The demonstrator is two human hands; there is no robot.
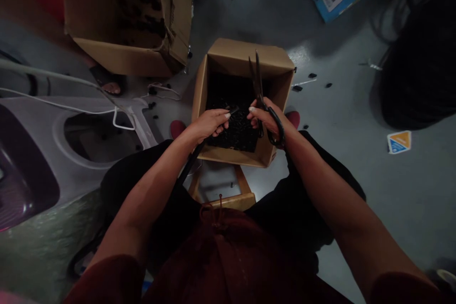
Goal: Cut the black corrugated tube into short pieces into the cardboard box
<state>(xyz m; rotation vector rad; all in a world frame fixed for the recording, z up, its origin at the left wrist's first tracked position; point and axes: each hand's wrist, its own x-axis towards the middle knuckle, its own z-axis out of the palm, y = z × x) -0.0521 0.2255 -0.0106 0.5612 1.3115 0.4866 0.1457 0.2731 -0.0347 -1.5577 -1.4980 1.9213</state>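
black cord (192, 160) is being pinched by curled l. hand (210, 123), scissors (257, 76) being gripped by wrapped r. hand (267, 116), over carton (233, 154), prob. for catching bits (237, 135).

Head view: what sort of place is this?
Probably a workshop or assembly area: a cardboard box holding small black pieces, scissors in the right hand, and black scraps scattered over the grey floor.

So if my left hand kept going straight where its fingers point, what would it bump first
Probably your right hand, which holds the dark metal scissors with black handles; depth is unclear, so the left hand might instead meet the small black pieces in the brown cardboard box.
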